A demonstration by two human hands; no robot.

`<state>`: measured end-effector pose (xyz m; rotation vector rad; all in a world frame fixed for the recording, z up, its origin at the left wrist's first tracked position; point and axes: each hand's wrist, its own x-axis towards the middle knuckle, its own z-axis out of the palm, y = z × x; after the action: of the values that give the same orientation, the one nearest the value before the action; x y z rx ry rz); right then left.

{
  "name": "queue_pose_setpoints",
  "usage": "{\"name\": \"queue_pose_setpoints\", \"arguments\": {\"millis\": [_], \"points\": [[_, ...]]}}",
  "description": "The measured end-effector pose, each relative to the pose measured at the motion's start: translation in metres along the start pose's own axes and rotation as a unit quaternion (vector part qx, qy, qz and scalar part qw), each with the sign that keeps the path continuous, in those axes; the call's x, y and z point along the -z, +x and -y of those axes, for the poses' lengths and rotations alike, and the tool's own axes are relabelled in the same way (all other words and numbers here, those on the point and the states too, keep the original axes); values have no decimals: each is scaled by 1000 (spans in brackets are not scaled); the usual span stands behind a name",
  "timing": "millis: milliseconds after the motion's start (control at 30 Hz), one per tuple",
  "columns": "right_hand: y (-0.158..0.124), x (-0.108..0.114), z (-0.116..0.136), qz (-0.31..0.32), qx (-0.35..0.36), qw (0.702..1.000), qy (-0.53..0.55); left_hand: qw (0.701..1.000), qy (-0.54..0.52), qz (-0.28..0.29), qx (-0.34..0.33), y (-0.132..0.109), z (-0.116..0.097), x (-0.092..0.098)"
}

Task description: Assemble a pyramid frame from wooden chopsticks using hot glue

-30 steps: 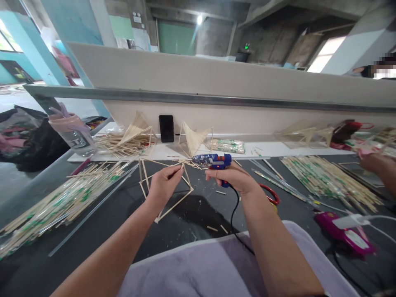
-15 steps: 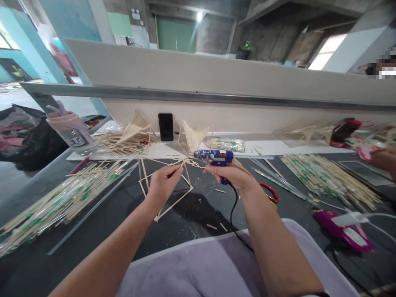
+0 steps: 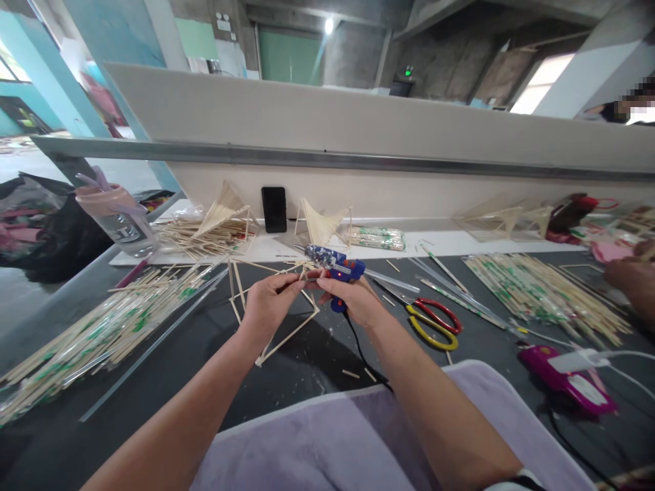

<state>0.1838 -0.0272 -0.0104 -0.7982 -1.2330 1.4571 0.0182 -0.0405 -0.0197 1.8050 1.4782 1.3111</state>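
A frame of thin wooden sticks rests on the dark table, one corner pointing toward me. My left hand pinches the frame at its upper joint, thumb and forefinger closed. My right hand is wrapped around a blue hot glue gun, with its nozzle pointing left and a clear glue stick poking out behind. The right fingertips meet the left ones at the joint, and the fingers hide the joint itself. Behind the hands stands a finished-looking stick model with a curved, fanned surface.
Bundled sticks lie left and right. Red-and-yellow scissors lie right of my hand. A phone leans on the back board. A magenta power strip sits right, a pink-lidded bottle left. Another person's hand is at far right.
My right hand has moved left with the glue gun, and its fingers now reach my left fingertips. The scissors have come into fuller view. My left hand has barely moved.
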Motion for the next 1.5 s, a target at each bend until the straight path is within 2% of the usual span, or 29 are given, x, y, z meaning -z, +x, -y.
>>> {"name": "queue_pose_setpoints", "arguments": {"millis": [133, 333, 667, 967, 1067, 1200, 1333, 1500], "points": [[2, 1, -3, 11, -3, 1000, 6, 999, -25, -1, 33, 0, -3, 1], [-2, 2, 0, 44, -3, 999, 2, 999, -36, -1, 34, 0, -7, 1], [-1, 3, -4, 51, -9, 999, -13, 1000, -29, 11, -2, -1, -5, 2], [1, 7, -3, 68, -15, 997, -29, 1000, -26, -3, 18, 0, -4, 2], [-1, 11, 3, 64, -17, 996, -53, 999, -27, -4, 28, 0, -4, 1], [-5, 23, 23, 61, -14, 992, -112, 998, -42, -7, 45, 0, -4, 0], [-11, 39, 43, 65, -34, 983, -168, 998, -46, -15, 52, -1, -6, -1], [-14, 48, 50, 76, -80, 965, -238, 997, -40, -16, 65, -1, -9, 0]]}}
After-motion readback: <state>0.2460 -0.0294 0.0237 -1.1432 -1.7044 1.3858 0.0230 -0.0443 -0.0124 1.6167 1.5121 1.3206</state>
